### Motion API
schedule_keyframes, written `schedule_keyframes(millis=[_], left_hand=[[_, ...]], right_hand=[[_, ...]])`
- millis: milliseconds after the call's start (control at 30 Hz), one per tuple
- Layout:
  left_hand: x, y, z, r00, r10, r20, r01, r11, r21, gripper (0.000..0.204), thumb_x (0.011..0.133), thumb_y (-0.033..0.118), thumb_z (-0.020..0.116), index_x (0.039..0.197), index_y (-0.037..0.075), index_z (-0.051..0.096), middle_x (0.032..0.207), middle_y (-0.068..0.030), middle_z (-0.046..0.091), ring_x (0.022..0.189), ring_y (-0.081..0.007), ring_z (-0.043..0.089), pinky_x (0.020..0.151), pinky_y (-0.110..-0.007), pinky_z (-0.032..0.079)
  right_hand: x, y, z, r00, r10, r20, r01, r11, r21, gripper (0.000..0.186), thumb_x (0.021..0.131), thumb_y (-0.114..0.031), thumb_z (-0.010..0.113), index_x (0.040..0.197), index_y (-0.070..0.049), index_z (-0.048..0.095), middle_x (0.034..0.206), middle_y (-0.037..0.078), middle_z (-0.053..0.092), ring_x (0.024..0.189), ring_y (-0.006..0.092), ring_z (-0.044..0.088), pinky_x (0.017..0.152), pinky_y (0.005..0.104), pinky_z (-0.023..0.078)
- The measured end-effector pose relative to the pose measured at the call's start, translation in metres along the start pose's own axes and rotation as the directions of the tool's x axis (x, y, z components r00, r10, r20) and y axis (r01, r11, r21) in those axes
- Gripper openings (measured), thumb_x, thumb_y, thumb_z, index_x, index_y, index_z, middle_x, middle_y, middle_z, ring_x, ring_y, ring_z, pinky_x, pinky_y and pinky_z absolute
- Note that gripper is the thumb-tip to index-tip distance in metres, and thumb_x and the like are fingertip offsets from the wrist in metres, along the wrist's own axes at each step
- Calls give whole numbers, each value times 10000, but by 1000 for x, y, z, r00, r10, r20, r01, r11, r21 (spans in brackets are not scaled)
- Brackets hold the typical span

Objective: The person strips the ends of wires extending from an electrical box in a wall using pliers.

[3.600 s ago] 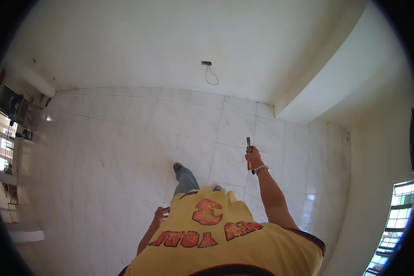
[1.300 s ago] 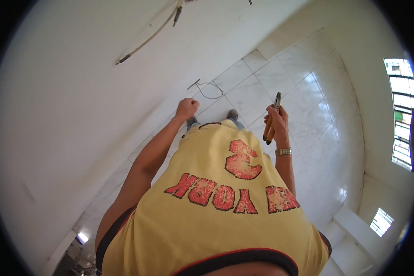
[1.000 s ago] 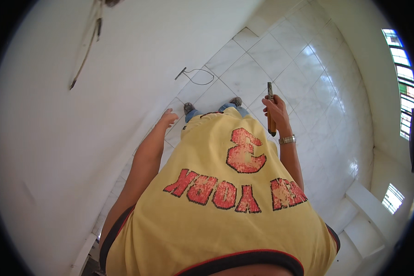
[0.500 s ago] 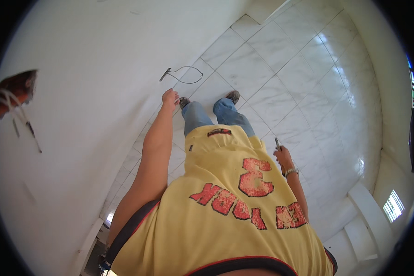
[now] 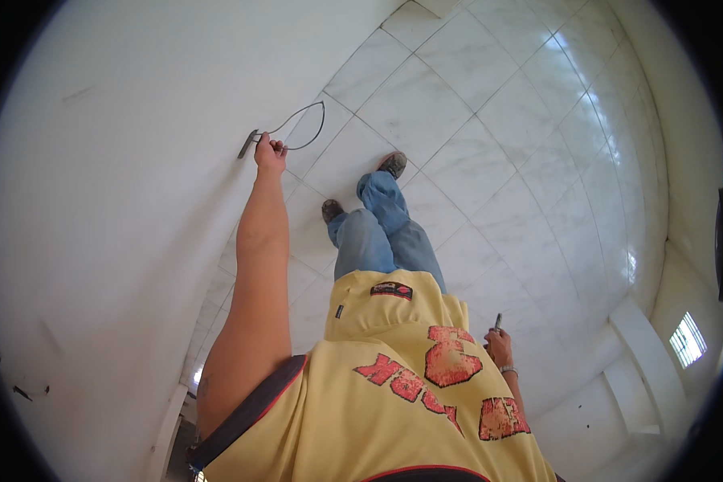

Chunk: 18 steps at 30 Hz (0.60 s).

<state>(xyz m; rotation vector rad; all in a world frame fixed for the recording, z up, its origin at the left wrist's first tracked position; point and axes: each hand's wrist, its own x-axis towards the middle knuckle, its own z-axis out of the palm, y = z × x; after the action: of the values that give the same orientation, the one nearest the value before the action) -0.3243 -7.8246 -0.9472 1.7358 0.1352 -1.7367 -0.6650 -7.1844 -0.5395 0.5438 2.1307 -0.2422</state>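
Observation:
My left hand [image 5: 271, 150] reaches out along the white wall, with its fingers curled around a thin grey wire [image 5: 323, 120] close to where it comes out. The wire bows away from the wall in a loop over the floor. It comes from a dark, narrow slot [image 5: 247, 145] low in the wall, right beside my fingertips. Down at my right side, my right hand [image 5: 500, 347] is closed on a slim tool [image 5: 499, 320]. Its greyish end sticks up past my fingers; the rest is hidden in my grip, so its kind does not show.
A white wall [image 5: 136, 177] runs along my left. Pale marbled tiles [image 5: 490, 153] cover the floor, and my shoes [image 5: 393, 165] stand on them near the wall. A barred window [image 5: 687, 339] shows at far right. Small dark wire ends [image 5: 24, 393] poke from the wall at lower left.
My left hand has moved from just short of the wire onto it. I have stepped forward, my right hand has dropped lower in view, and the wall hole with loose wires has slid out of sight.

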Motion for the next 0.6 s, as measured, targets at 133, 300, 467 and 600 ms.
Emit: schedule_keyframes(millis=[133,300,467,600], left_hand=[[-44,-8,-18,996,-41,76,45,997,-62,251,990,349,640,869,163,524,628,50,426,515,-104,402,686,-326,495],[-91,-41,-50,966,-28,255,75,981,-176,134,1036,282,571,1010,152,591,654,40,455,567,-107,461,775,-374,546],[-162,-74,-32,979,4,203,88,893,-441,165,1074,249,492,1062,133,609,820,-19,641,821,-173,684,926,-435,577],[-165,-77,-27,946,119,301,87,802,-591,239,1094,257,445,1023,113,622,826,-25,649,829,-189,690,810,-398,620]], right_hand=[[8,-58,41,981,-155,118,171,975,-143,337,818,-176,634,1098,10,611,791,60,604,619,172,608,565,331,523],[33,-152,79,873,-402,276,454,876,-160,379,833,-195,642,1150,11,610,826,73,629,656,163,621,580,328,522],[46,-222,101,715,-562,416,688,670,-279,383,805,-200,701,1119,4,623,808,52,633,680,153,609,613,325,519],[11,-272,121,562,-501,658,827,335,-451,375,763,-198,748,1060,7,645,795,54,647,712,165,614,658,337,520]])
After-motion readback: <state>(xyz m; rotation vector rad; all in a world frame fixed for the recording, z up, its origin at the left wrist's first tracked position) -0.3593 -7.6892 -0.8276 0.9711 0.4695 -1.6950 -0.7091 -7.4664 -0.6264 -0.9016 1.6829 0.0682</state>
